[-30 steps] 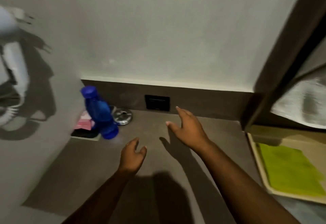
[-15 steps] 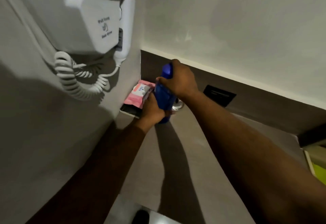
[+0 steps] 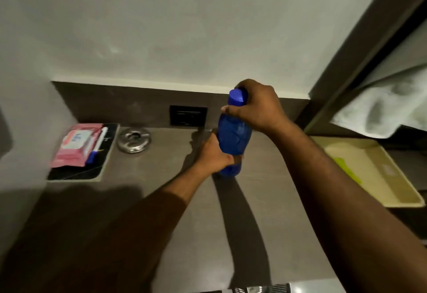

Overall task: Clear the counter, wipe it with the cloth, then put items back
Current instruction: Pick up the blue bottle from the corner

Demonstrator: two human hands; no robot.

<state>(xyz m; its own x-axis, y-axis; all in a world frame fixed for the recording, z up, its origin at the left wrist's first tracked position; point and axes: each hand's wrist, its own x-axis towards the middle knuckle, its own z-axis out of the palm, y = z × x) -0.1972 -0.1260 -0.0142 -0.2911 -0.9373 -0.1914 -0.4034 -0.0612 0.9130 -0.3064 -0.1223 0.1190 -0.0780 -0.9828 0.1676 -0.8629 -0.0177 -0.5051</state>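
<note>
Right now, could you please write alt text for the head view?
Both hands hold a blue bottle over a grey counter: the right hand grips its neck, the left hand its base. A pink packet and metal ashtray sit to the left.

Glossy blue plastic bottle (image 3: 233, 140); shiny metal ashtray (image 3: 134, 140) (matt counter (image 3: 184, 212)).
</note>
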